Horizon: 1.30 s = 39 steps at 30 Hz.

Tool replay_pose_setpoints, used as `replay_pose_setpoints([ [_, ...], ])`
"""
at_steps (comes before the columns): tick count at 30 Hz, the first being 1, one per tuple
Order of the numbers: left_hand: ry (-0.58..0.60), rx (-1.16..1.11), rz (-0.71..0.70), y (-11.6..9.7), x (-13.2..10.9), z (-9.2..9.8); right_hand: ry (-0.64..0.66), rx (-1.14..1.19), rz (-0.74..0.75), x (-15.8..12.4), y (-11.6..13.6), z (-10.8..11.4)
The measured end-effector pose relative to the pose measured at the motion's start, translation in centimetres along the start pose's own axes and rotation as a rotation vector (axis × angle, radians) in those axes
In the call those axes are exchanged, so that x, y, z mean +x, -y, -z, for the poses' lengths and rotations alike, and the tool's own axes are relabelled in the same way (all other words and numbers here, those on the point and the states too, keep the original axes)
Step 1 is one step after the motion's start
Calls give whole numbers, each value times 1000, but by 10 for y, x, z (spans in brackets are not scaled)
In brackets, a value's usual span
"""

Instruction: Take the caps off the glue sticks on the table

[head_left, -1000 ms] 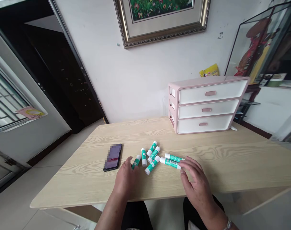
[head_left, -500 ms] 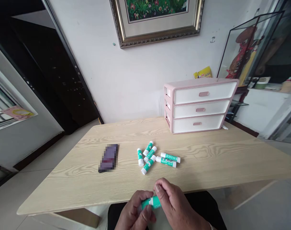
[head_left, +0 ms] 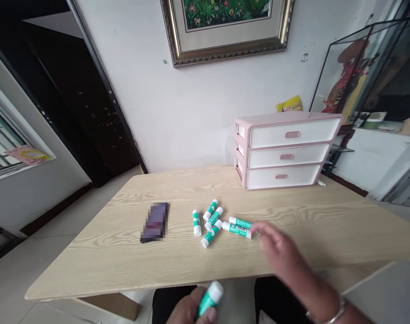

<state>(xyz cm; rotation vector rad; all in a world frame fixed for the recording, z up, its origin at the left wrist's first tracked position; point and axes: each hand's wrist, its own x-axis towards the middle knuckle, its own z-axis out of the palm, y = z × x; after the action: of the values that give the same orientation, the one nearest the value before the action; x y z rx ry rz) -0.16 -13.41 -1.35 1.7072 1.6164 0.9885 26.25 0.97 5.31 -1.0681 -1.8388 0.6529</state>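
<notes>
My left hand (head_left: 190, 307) is wrapped round a green glue stick (head_left: 210, 299) with a white end, tilted up over my lap, below the table's front edge. Out over the table reaches my right hand (head_left: 275, 245), blurred by motion. Its fingertips are at the right end of a pair of glue sticks, the rear one (head_left: 239, 222) and the front one (head_left: 238, 230); whether they touch or grip anything is unclear. Left of this pair, several more lie loosely grouped, among them a glue stick (head_left: 197, 223) at the left and another glue stick (head_left: 211, 233) nearest me.
A pixelated dark flat object (head_left: 154, 222) lies on the left of the wooden table (head_left: 100, 265). At the back right stands a pink and white drawer unit (head_left: 289, 157), with a yellow packet (head_left: 291, 104) behind its top. The wall (head_left: 191, 121) rises behind the table.
My right hand has left the glue stick held over my lap and moved forward and right to the pair on the table. My left hand keeps its hold, and the stick now points upward more.
</notes>
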Motion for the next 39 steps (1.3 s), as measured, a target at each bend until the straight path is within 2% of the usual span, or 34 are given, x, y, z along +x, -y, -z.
replay_pose_setpoints([
  [2, -172, 30, 124, 9, 5, 22, -134, -41, -41, 20, -7, 21],
  [3, -210, 72, 177, 12, 13, 32, -162, -75, -28, 27, -10, 26],
  [6, -326, 337, 275, 15, 51, 48, -176, -172, -6, 38, -24, 18],
  [7, -341, 501, 314, 14, 66, 48, -181, -200, -24, 40, -33, 11],
  [10, -346, 635, 362, 11, 104, 43, -210, -262, -133, 47, -68, -6],
  [12, -340, 699, 383, 7, 119, 40, -206, -294, -194, 54, -89, -9],
  [15, -319, 791, 417, 0, 130, 40, -153, -335, -245, 65, -105, -4],
  [19, -292, 867, 425, -9, 132, 42, -56, -344, -224, 70, -105, 0],
  [24, -333, 922, 387, -12, 126, 41, 18, -366, -120, 65, -111, -4],
  [28, -343, 934, 287, -13, 125, 42, 45, -402, -57, 60, -119, -6],
  [34, -154, 967, 31, -17, 139, 51, -5, -487, 9, 53, -116, -9],
  [39, 9, 1029, -141, -26, 149, 58, -94, -484, -37, 52, -113, -6],
])
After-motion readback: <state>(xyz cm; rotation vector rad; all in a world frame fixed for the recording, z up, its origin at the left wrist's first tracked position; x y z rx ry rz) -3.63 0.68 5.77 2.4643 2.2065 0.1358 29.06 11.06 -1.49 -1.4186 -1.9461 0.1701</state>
